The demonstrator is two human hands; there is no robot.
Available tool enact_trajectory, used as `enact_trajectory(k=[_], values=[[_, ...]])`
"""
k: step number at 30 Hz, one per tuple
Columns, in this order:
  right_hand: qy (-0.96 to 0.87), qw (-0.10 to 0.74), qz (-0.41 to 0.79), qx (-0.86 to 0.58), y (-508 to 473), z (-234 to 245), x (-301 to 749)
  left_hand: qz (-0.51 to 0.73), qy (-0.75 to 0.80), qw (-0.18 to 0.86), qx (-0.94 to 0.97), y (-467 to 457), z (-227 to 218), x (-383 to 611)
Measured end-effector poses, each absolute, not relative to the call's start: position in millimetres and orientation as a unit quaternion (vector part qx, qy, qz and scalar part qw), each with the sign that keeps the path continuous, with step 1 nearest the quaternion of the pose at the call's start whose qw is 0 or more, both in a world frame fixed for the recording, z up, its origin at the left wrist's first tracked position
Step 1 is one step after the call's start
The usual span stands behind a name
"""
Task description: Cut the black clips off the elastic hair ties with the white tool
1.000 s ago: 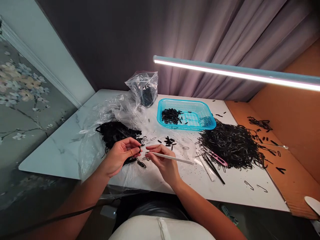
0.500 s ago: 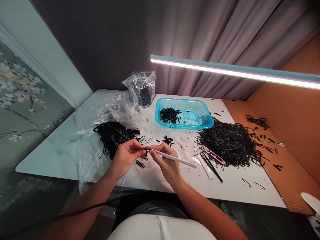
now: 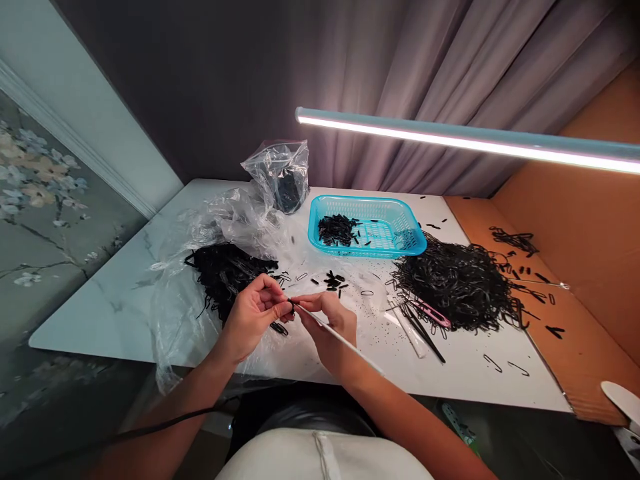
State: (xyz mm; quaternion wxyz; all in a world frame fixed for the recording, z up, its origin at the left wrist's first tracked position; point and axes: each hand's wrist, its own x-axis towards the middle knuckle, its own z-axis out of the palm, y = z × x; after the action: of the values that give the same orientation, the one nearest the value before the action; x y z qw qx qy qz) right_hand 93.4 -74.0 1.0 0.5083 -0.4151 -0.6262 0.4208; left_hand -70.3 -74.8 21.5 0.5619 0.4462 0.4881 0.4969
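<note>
My left hand (image 3: 253, 319) pinches a small black rubber loop (image 3: 291, 307) between thumb and fingertips. My right hand (image 3: 333, 330) holds a thin white stick (image 3: 314, 320), and its tip reaches the loop. The stick slants down toward my right forearm. A tangled pile of black bands (image 3: 225, 280) lies just behind my left hand, on a clear plastic sheet (image 3: 173, 313). Several loose black pieces (image 3: 333, 280) lie ahead of my right hand.
A blue plastic basket (image 3: 340, 198) holds black pieces. A larger black pile (image 3: 450, 287) lies to the right on the white marble table (image 3: 100, 313). Behind stands a clear bag (image 3: 280, 177). Cardboard (image 3: 565, 333) lines the right side, under a light tube (image 3: 450, 133).
My hands have come together, and the stick's tip has moved to the loop. The stick has swung from nearly level to slanting down toward me. The view has shifted slightly.
</note>
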Motion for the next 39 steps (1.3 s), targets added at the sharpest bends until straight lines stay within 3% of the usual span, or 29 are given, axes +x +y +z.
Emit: enact_trajectory(k=[6, 13, 19, 23, 26, 29, 32, 39], values=[[-0.647, 0.519, 0.350, -0.436, -63.4, -4.7, 98.7, 0.465, 0.424, 0.656, 0.417, -81.5, 35.6, -69.4], [-0.670, 0.354, 0.451, -0.473, -58.9, -13.7, 95.6, 0.469, 0.489, 0.601, 0.424, -79.8, 32.6, -78.0], [-0.788, 0.259, 0.326, -0.453, -66.1, -14.7, 84.7, 0.527, 0.505, 0.563, 0.389, -76.4, 31.8, -102.1], [-0.793, 0.267, 0.290, -0.464, -63.0, -9.5, 80.2, 0.557, 0.497, 0.539, 0.390, -73.8, 33.6, -118.4], [-0.803, 0.283, 0.325, -0.412, -55.2, -4.6, 79.4, 0.571, 0.524, 0.505, 0.380, -71.9, 29.4, -128.5], [-0.793, 0.270, 0.369, -0.403, -43.7, -1.4, 77.1, 0.565, 0.576, 0.418, 0.418, -69.3, 21.3, -135.3], [-0.811, 0.279, 0.306, -0.414, -29.1, -3.3, 71.4, 0.560, 0.576, 0.354, 0.479, -66.9, 16.7, -135.4], [-0.876, 0.220, 0.197, -0.380, -8.2, -22.8, 55.9, 0.554, 0.522, 0.436, 0.481, -61.9, 19.6, -123.6]])
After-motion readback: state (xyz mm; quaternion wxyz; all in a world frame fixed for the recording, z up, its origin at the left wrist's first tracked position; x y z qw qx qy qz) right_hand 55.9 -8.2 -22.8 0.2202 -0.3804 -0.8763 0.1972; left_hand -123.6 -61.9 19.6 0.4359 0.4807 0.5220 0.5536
